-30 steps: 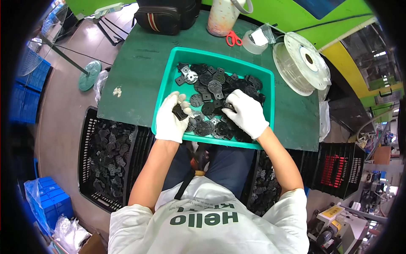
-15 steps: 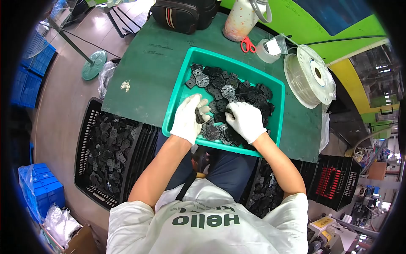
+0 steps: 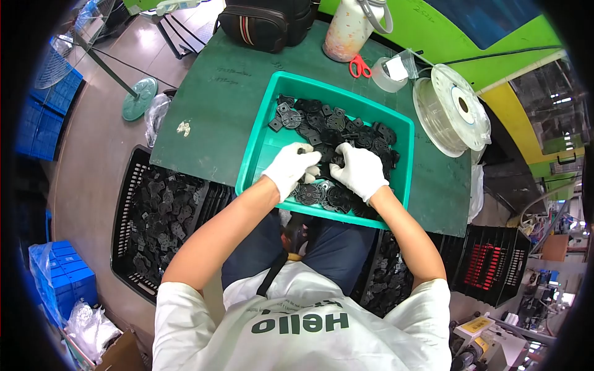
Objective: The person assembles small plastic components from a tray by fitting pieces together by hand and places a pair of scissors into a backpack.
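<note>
Black plastic parts (image 3: pixel 322 120), flat with round ends and square tabs, lie heaped in a green tray (image 3: pixel 262 123). My left hand (image 3: pixel 291 170), in a white glove, is over the left-middle of the tray with its fingers curled. A dark bit of a black plastic part (image 3: pixel 302 150) shows between thumb and fingers. Just to the right, my gloved right hand (image 3: pixel 362 172) is bent over the heap, its fingers pinched together. Whatever lies between those fingertips is hard to make out against the dark parts. The two hands are close, fingertips facing each other.
The tray stands on a green table (image 3: pixel 204 117). Behind it are a black bag (image 3: pixel 257 25), a bottle (image 3: pixel 346 31), red scissors (image 3: pixel 359 66) and a tape roll (image 3: pixel 388 74). A large spool (image 3: pixel 451 111) stands right. A black crate (image 3: pixel 124 229) of similar parts sits lower left.
My left hand has moved right and its palm has turned down, closer to my right hand. My right hand has shifted only slightly. The light-catching round part between them no longer shows.
</note>
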{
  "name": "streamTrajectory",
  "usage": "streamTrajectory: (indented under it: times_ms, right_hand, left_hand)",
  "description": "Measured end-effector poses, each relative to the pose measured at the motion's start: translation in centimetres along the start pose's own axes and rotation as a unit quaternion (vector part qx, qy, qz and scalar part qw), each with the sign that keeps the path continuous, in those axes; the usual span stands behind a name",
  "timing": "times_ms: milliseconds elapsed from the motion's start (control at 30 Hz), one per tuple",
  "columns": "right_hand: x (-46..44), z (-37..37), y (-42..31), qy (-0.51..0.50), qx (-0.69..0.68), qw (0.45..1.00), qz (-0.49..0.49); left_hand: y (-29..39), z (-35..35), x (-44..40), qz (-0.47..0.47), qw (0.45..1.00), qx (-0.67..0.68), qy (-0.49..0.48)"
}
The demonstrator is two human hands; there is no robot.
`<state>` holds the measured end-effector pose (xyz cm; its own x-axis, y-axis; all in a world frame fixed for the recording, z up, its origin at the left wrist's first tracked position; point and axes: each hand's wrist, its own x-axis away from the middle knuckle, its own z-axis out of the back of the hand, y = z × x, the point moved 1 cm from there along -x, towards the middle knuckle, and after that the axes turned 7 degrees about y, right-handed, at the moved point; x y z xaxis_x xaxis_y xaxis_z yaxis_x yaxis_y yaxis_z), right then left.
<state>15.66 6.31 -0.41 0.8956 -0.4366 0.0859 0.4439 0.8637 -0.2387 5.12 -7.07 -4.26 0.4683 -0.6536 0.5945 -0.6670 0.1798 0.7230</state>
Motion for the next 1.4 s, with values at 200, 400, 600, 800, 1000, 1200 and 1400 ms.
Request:
streamTrajectory:
  times_ms: [200, 400, 600, 800, 1000, 1200, 1400]
  right_hand:
    - [0.2, -0.7, 0.4, -0.051, -0.289, 0.956, 0.002]
    - [-1.4, 2.5, -0.2, -0.082, -0.195, 0.977, -0.02]
    - [-2.9, -1.4, -1.4, 0.064, 0.16, 0.921, 0.349]
    - [-4.6, -1.5, -2.1, 0.026, 0.107, 0.94, 0.323]
    - [-3.6, -0.8, -0.4, -0.03, -0.233, 0.96, 0.15]
    - [-1.1, -0.7, -0.7, -0.043, -0.508, 0.86, 0.022]
    - [-0.4, 0.5, -0.2, -0.098, -0.586, 0.802, -0.063]
  left_hand:
    - [0.0, -1.1, -1.5, -0.034, 0.994, -0.053, 0.086]
    - [5.1, 1.3, 4.7, -0.105, 0.98, 0.151, 0.078]
    - [2.7, 2.9, 5.2, -0.01, 0.914, 0.406, -0.011]
    - [1.8, 1.8, 4.8, -0.045, 0.926, 0.375, 0.029]
    - [1.6, 1.2, 3.8, -0.079, 0.965, 0.246, 0.044]
    - [0.9, -0.1, 1.7, -0.135, 0.99, 0.032, 0.009]
    - [0.8, -0.3, 1.2, -0.092, 0.996, -0.002, 0.01]
